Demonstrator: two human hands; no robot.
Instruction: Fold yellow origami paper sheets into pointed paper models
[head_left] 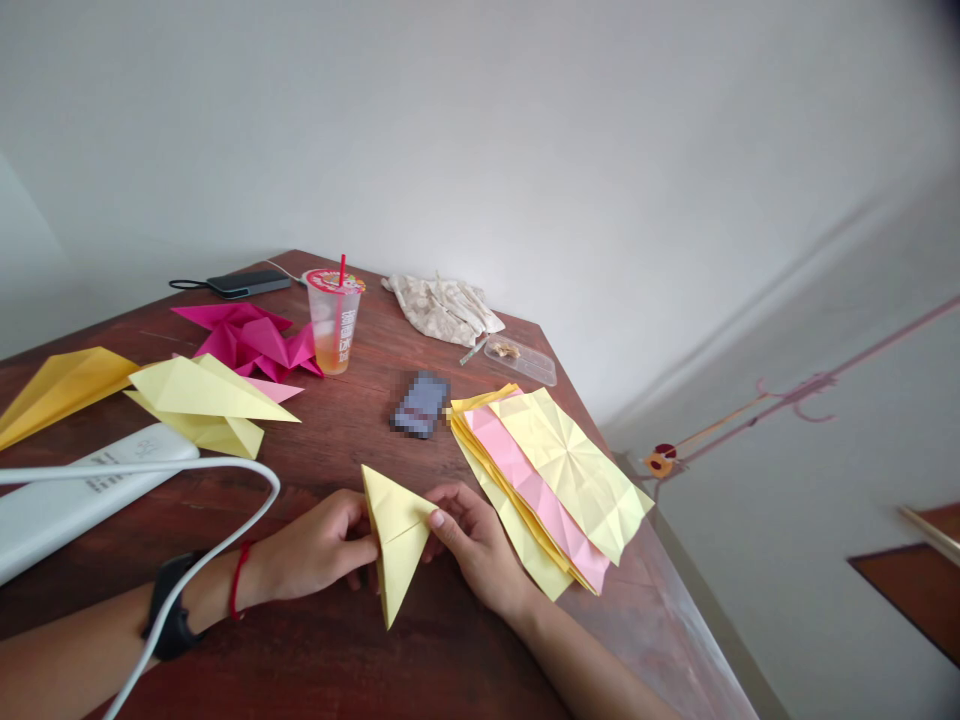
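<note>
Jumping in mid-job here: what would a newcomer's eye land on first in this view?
First comes the yellow folded paper, held between the left hand and right hand in the foreground. Just right of it lies a stack of creased yellow and pink sheets. Farther back on the left, bright magenta folded paper sits beside a plastic cup with a red straw.

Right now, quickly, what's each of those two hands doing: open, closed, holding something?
Left hand: closed, holding the folded yellow paper.
Right hand: closed, gripping that paper from the other side.

Head-worn view, facing down, close above wooden table (322, 450)
</note>
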